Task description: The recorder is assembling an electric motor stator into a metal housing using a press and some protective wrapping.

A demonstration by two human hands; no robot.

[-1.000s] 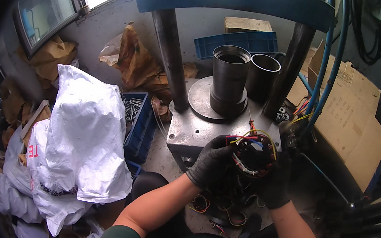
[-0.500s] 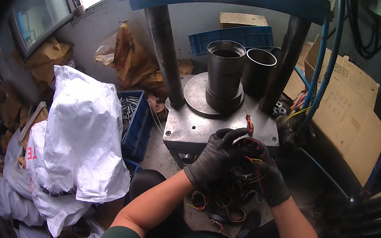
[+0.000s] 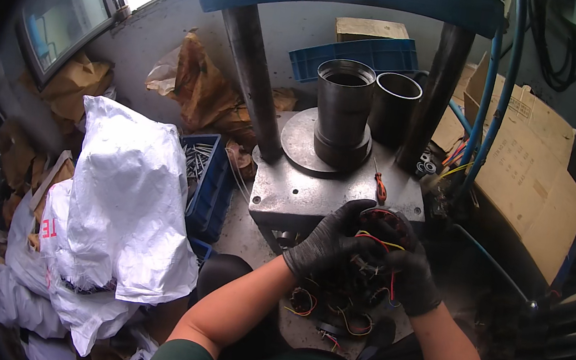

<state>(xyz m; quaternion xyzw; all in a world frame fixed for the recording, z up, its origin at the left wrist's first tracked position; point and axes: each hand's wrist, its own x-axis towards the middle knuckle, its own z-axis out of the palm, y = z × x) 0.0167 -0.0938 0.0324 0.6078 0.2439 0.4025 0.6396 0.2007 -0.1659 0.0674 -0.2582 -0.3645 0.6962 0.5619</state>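
Between my two dark-gloved hands is a round motor stator [image 3: 391, 222] with a reddish winding, held over the front edge of the steel press table [image 3: 293, 198]. My left hand [image 3: 327, 241] grips its left side, thumb and fingers curled round it. My right hand [image 3: 417, 278] closes on the right side, close to the loose red and yellow lead wires [image 3: 379, 242]. The gloves cover part of the stator. Below, several more wound stators [image 3: 301, 301] with coloured leads lie in a dark heap. A screwdriver [image 3: 380, 188] with an orange-and-black handle lies on the table just beyond my hands.
A machined steel cylinder [image 3: 342, 118] stands on the press's round plate, beside a second tube [image 3: 392, 110]. Press columns [image 3: 250, 78] flank them. White sacks [image 3: 130, 204] and a blue crate [image 3: 208, 195] of metal pins are at left, cardboard boxes [image 3: 520, 165] at right.
The stator has tilted and turned in my hands, bringing its red and yellow wires more into sight. My left fingers have shifted along its rim, while the view has moved slightly.
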